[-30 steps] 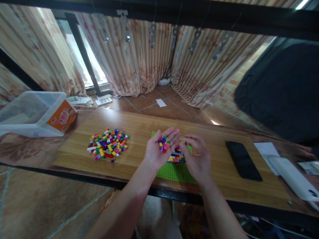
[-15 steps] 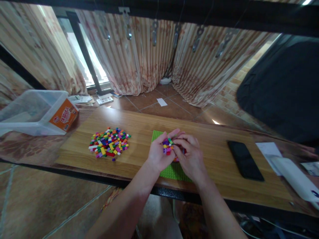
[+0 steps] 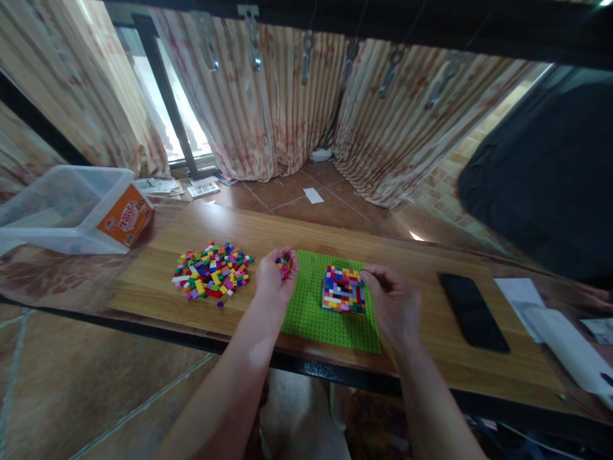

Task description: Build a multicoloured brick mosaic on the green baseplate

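Observation:
Loose toy bricks (image 3: 283, 268) lie cupped in the curled fingers of my left hand (image 3: 274, 278), which is just off the left edge of a green studded baseplate (image 3: 306, 319). On that plate stands a square block of many-coloured bricks (image 3: 343, 291) with a dark gap near its middle. My right hand (image 3: 393, 300) has its thumb and forefinger pinched together at the block's upper right corner. Whatever is between those fingertips is too small or hidden to make out. A pile of mixed bricks (image 3: 211, 271) is spread over the wooden board to the left.
One dark purple brick (image 3: 219, 305) sits apart in front of the pile. At the far left is a clear plastic bin (image 3: 71, 236) with an orange label. A black phone (image 3: 473, 313) lies to the right, beside white papers (image 3: 520, 300). The wooden board (image 3: 268, 230) runs beneath.
My hands have moved apart. The left, with its bricks, has gone left off the baseplate and curled more. The right has drawn away to the block's corner, and the block now shows.

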The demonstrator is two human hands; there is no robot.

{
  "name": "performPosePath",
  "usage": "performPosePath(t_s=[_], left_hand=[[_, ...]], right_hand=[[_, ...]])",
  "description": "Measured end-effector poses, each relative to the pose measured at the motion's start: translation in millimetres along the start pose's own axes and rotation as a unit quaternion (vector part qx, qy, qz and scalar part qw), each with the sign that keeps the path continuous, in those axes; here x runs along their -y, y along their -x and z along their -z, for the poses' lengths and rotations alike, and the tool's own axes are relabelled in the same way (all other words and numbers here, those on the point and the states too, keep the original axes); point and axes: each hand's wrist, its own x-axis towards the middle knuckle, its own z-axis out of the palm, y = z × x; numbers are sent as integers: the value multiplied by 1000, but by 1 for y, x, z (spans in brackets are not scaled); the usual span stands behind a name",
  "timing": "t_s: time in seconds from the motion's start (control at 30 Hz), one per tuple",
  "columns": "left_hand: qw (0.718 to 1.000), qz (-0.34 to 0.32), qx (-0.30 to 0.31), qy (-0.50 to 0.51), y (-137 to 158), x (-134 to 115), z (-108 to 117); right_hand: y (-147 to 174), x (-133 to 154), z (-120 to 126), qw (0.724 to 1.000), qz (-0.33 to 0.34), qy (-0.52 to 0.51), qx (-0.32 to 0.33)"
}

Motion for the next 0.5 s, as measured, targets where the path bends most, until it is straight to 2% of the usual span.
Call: performPosePath(t_s=[0.07, 0.17, 0.33, 0.5], left_hand=[[999, -32, -29, -3, -3, -1, 2], [999, -11, -33, -17, -2, 4, 2], [1000, 22, -6, -20, 4, 10, -2], [997, 58, 39, -33, 7, 6, -3]], right_hand=[[1, 0, 0, 999, 7, 20, 41], [2, -4, -3, 994, 35, 58, 84], [1, -12, -8, 982, 85, 160, 48], [2, -15, -9, 986, 52, 155, 32]])
